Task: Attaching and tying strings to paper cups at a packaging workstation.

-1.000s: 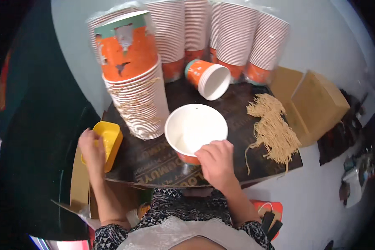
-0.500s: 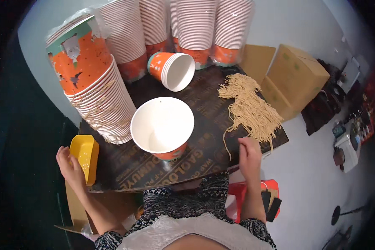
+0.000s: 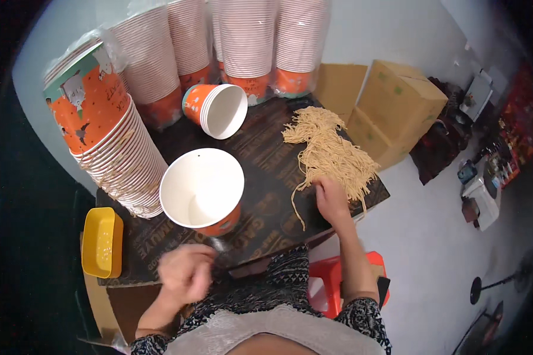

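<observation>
A large white-lined paper bucket (image 3: 202,188) with an orange outside stands near the front of the table, its mouth tilted up toward me; a small dark hole shows near its far rim. My left hand (image 3: 186,273), somewhat blurred, is in front of the bucket at the table's edge. Its fingers are curled in; whatever they hold is too small or hidden. My right hand (image 3: 333,201) pinches at the near side of a pile of tan cords (image 3: 331,151), one loose strand curving beside it. At the left lies a yellow tray (image 3: 102,242) with tiny whitish bits inside.
A tall leaning stack of nested buckets (image 3: 121,160) with cords hanging on it rises at the left. Several plastic-wrapped stacks (image 3: 247,41) line the wall, with a few nested buckets (image 3: 215,110) lying sideways before them. Cardboard boxes (image 3: 397,106) and a red stool (image 3: 331,278) flank the table's right side.
My left hand has moved right from the yellow tray to the front of the bucket, its fingers curling. My right hand has reached farther onto the cord pile. The view has shifted slightly.
</observation>
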`<state>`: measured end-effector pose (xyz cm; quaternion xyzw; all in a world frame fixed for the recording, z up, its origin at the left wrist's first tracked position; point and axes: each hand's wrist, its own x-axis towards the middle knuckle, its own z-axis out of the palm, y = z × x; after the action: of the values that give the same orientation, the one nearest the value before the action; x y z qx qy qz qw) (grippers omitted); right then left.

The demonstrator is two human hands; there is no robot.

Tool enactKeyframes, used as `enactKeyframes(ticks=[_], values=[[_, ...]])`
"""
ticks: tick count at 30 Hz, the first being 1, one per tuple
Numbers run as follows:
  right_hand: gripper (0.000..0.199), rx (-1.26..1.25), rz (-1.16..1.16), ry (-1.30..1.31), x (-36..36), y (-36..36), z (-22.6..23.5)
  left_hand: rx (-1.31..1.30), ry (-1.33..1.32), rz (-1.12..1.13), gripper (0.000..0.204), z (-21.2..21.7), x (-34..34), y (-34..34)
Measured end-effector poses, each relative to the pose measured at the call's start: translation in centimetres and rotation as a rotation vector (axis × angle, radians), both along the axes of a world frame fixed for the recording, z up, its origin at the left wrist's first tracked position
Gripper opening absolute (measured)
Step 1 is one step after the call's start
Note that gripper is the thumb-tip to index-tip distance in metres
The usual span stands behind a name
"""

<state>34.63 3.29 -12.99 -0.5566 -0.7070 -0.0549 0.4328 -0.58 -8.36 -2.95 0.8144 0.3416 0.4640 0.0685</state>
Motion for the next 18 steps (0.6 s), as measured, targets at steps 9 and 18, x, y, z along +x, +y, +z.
enactKeyframes(ticks=[9,18], values=[[0.025,-0.243,-0.247,-0.309,-2.0,2.7,0.8,-0.125,0.059,-0.285,0.004,-3.8,4.6,2.0],[0.023,-0.796,0.002,0.031,4.7,3.1,5.6,-0.294,-0.004,-0.21,0.004,-5.7,4.0,2.2]])
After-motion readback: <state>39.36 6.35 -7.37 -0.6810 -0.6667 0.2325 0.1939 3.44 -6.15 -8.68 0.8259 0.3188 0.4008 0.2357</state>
